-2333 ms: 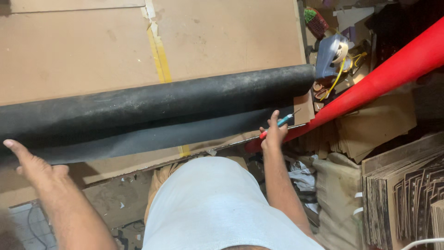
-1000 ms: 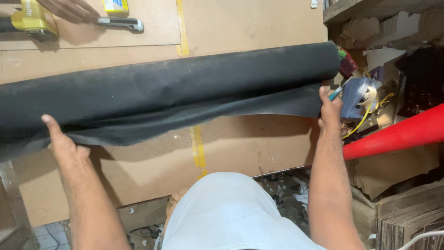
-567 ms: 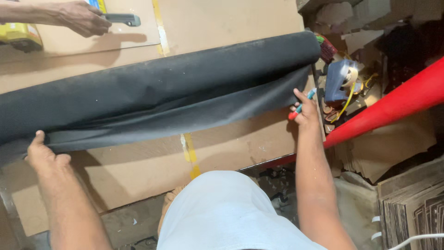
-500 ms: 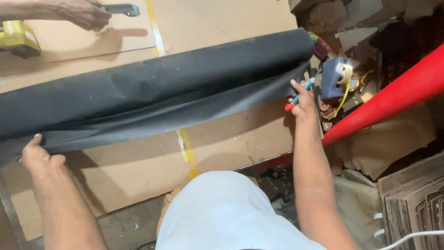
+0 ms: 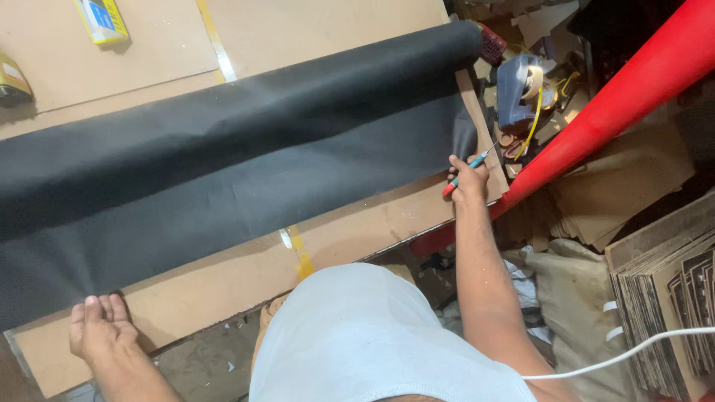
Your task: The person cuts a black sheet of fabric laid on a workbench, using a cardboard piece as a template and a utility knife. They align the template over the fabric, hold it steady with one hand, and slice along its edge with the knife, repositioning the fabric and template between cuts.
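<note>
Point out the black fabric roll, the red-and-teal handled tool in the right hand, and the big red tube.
Black fabric roll (image 5: 246, 112), head view, on the rolled upper part.
Red-and-teal handled tool (image 5: 463, 168), head view, on its handle above the fist.
Big red tube (image 5: 625, 97), head view, mid-length of its side.

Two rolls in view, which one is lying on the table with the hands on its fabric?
The black fabric roll, unrolled across the brown table. The red roll leans off the table's right, untouched.

Cluttered workshop, cardboard-topped worktable (image 5: 357, 30), black fabric roll (image 5: 246, 112), red roll (image 5: 633, 82), stacked boards (image 5: 670, 283)
</note>
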A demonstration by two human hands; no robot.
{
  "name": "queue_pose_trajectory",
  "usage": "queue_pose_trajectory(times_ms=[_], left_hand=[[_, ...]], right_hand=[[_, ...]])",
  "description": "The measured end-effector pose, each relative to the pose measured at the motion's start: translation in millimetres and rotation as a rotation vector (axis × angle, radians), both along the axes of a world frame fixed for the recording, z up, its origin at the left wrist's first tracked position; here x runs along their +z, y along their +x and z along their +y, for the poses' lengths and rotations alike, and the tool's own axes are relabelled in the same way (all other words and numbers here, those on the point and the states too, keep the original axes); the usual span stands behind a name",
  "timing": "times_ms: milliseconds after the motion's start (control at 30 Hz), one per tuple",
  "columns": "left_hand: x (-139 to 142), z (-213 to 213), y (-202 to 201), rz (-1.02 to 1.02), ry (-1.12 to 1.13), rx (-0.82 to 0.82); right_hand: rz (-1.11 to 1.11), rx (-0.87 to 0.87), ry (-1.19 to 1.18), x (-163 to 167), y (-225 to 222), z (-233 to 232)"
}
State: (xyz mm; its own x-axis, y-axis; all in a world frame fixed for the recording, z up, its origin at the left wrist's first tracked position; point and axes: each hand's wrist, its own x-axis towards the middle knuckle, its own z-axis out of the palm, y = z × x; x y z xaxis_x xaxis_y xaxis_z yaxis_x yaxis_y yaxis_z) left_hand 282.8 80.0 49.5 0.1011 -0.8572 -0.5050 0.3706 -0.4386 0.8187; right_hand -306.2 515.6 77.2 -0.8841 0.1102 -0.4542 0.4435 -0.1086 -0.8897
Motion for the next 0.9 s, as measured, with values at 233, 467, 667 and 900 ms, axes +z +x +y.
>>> queue_pose_trajectory(times_ms=[233, 467, 667, 900], left_hand=[[12.7, 5.1, 20.2, -0.249, 0.188, 0.033], [21.1, -21.3, -47.0, -0.132, 0.165, 0.003], [33.8, -60.4, -62.5, -0.105, 0.200, 0.064], [55.7, -80.9, -45.2, -0.152, -0.147, 0.376]], right_hand=[[-0.022, 0.055, 0.180, 3.4, 3.1, 1.2], [-0.020, 0.064, 0.320, -10.0, 21.0, -29.9], [0.060, 0.050, 0.339, -19.2, 16.0, -34.7], [0.162, 0.113, 0.333, -6.5, 1.8, -23.6]])
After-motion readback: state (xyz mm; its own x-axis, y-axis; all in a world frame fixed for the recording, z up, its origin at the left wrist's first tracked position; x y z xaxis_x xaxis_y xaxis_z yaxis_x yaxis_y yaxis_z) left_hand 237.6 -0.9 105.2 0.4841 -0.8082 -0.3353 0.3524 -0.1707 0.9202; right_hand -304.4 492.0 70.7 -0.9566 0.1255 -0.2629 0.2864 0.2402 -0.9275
